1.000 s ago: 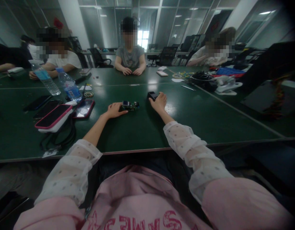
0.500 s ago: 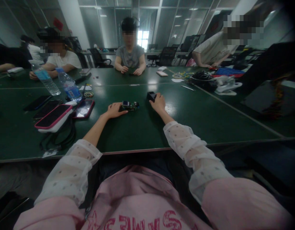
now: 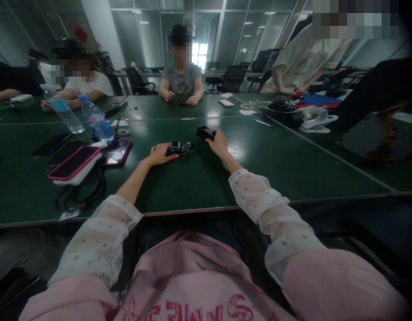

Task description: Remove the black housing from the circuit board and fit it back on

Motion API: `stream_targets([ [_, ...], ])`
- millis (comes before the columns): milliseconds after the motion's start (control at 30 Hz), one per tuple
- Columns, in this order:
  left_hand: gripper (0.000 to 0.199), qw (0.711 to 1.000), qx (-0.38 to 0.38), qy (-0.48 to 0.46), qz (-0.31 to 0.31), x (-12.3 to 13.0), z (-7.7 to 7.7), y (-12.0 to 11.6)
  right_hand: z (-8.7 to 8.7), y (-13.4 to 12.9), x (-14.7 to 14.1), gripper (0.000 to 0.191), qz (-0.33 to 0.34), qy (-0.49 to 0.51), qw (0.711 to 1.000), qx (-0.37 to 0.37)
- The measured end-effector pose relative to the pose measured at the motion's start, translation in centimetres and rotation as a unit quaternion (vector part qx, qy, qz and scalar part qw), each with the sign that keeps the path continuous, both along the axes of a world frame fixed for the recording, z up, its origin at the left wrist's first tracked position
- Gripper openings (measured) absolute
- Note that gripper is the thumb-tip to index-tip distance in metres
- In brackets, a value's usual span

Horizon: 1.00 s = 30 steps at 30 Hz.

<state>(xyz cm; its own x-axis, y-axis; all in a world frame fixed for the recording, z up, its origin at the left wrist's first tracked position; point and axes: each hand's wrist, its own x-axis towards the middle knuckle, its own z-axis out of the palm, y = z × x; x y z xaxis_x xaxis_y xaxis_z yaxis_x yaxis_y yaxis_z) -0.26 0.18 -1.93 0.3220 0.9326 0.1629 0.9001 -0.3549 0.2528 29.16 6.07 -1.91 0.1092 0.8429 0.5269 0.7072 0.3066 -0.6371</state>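
Our left hand [image 3: 159, 154] holds the flat green circuit board [image 3: 183, 149] lengthwise toward our right hand [image 3: 220, 143], which grips the black oblong device [image 3: 204, 132] just beyond the board's right end.

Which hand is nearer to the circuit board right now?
Left. The left hand grips the left end of the circuit board; the right hand is apart, beyond its right end, holding a black box-shaped device.
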Motion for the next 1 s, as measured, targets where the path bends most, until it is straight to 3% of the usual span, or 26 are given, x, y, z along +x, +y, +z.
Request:
stream_targets([
  [233, 0.076, 1.0, 0.005, 0.006, 0.0, 0.0, -0.2, 0.2, 1.7, -0.4, -1.7, 0.055, 0.115, 0.062, 0.991, 0.033],
  [500, 0.075, 1.0, 0.007, 0.005, 0.005, 0.1, -0.2, 0.1, 2.5, -2.4, -2.8, 0.065, 0.289, 0.081, 0.954, 0.013],
  [1000, 0.074, 1.0, 0.0, 0.018, 0.0, -0.1, -0.3, 0.2, 2.5, -3.9, -3.9, 0.058, 0.387, 0.022, 0.922, -0.025],
])
